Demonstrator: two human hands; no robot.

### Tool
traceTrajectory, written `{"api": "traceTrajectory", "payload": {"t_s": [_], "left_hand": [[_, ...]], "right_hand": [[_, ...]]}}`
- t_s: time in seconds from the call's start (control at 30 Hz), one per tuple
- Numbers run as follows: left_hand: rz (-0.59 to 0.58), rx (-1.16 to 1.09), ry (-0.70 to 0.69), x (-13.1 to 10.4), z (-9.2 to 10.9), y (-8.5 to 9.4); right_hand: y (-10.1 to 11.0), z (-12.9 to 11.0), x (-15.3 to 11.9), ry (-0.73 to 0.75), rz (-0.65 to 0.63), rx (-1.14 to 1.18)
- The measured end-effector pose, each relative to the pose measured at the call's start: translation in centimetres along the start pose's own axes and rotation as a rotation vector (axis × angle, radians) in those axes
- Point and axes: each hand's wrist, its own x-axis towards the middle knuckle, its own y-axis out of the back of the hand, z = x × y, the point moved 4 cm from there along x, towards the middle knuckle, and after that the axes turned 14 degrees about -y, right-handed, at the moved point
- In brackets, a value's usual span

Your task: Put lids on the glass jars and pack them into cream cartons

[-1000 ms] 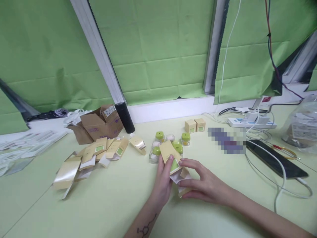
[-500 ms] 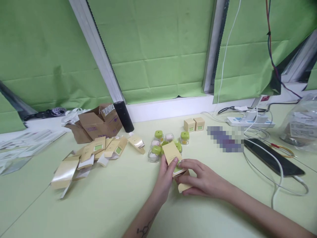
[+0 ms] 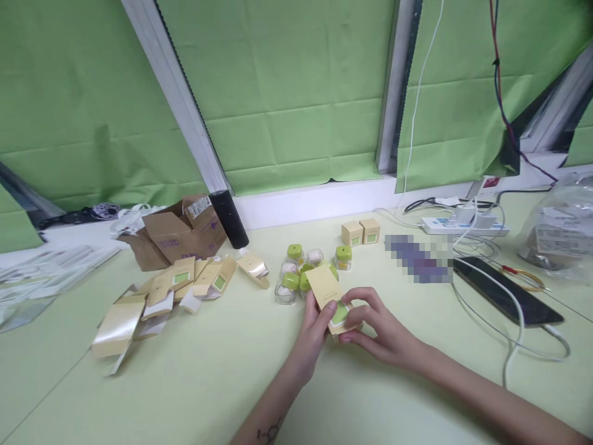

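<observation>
My left hand (image 3: 311, 337) is closed round the left side of a tan card box (image 3: 325, 285) with a green panel, its thumb on the front. At the lower right end of the same box, the fingers of my right hand (image 3: 377, 327) are bent against its edge. Just behind it stand several small clear jars with green lids (image 3: 290, 281), partly covered by the box. Two closed small tan boxes (image 3: 370, 231) sit further back. Flattened tan cartons (image 3: 121, 318) lie in a pile on the left.
An open brown cardboard box (image 3: 185, 235) and a black cylinder (image 3: 228, 219) stand at the back left. On the right are a black phone (image 3: 509, 290), white cables, a power strip (image 3: 430, 226) and a clear plastic bag (image 3: 565, 228).
The loose flap at the box's lower end no longer sticks out. My right hand's fingers have shifted up to that end, and the green panel shows more fully.
</observation>
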Motion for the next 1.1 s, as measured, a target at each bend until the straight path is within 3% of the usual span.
{"api": "traceTrajectory", "payload": {"t_s": [0.1, 0.2, 0.27, 0.5, 0.7, 0.93, 1.1], "left_hand": [[-0.029, 0.048, -0.013, -0.2, 0.2, 0.0], [-0.023, 0.105, -0.07, -0.4, 0.7, 0.0], [-0.038, 0.137, -0.102, -0.5, 0.8, 0.0], [-0.241, 0.258, -0.098, 0.0, -0.8, 0.7], [-0.329, 0.19, -0.001, -0.6, -2.4, 0.5], [-0.299, 0.148, 0.054, -0.7, -2.9, 0.5], [-0.342, 0.152, 0.039, -0.7, -2.7, 0.3]], "right_hand": [[0.3, 0.4, 0.4, -0.161, 0.072, 0.087], [0.0, 0.6, 0.6, -0.281, -0.088, 0.175], [0.0, 0.6, 0.6, -0.3, -0.198, 0.204], [0.8, 1.2, 0.6, -0.282, -0.365, 0.141], [1.5, 2.4, 1.8, -0.362, -0.18, 0.205], [0.9, 3.0, 2.0, -0.47, -0.172, 0.288], [0.1, 3.9, 1.9, -0.64, -0.2, 0.364]]}}
